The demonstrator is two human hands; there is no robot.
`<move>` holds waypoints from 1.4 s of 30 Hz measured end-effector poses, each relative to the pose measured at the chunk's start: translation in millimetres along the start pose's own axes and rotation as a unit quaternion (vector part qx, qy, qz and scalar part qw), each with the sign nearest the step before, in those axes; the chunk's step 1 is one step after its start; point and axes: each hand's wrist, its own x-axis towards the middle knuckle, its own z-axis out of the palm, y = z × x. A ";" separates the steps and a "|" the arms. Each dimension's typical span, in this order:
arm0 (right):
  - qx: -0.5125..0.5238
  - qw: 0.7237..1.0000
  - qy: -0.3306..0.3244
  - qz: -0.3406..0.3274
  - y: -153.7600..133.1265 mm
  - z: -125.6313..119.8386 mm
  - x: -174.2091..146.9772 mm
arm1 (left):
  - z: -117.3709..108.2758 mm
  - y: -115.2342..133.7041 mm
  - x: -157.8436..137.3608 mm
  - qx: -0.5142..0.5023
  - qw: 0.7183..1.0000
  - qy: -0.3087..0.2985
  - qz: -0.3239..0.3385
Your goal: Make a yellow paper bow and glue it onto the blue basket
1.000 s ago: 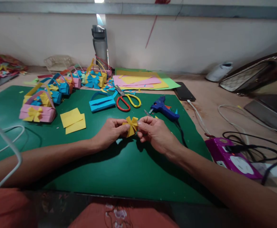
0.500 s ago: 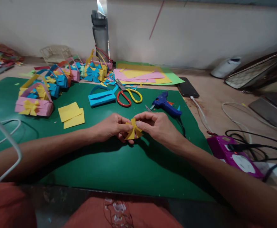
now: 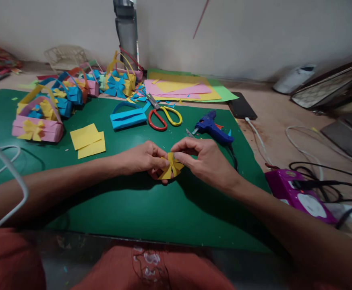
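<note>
A yellow paper bow [image 3: 170, 169] with flared, cut ends is held between my two hands above the green mat [image 3: 139, 213]. My left hand [image 3: 152, 160] pinches its left side, thumb on top and fingers underneath. On the upper right of the bow, my right hand [image 3: 198, 157] grips with thumb and forefinger. Beyond the hands lie a blue paper bag [image 3: 128, 118], scissors [image 3: 165, 117] with one red and one yellow handle, and a blue glue gun [image 3: 214, 128]. Two yellow paper pieces [image 3: 88, 141] rest left of my left hand.
Several finished paper bags, one pink with a yellow bow [image 3: 37, 128], stand at the back left. Coloured sheets [image 3: 179, 88] and a water bottle [image 3: 125, 36] are at the back. On the right are a phone [image 3: 242, 106], a purple power strip [image 3: 297, 197] and cables.
My right thumb and fingers have shifted slightly at the bow's top, and the bow has tilted a little. The view has moved slightly; the things on the mat stay put.
</note>
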 end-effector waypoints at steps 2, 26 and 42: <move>-0.040 0.998 0.017 -0.039 0.8 0.2 -1.1 | -0.2 -0.7 0.3 0.000 1.000 0.000 0.003; -0.185 0.964 0.059 -0.181 4.4 4.6 -4.8 | 2.5 -3.0 2.3 0.003 1.000 0.011 0.028; -0.220 0.945 0.076 -0.231 7.4 5.5 -6.9 | 1.1 -2.8 2.3 -0.034 0.999 0.019 -0.004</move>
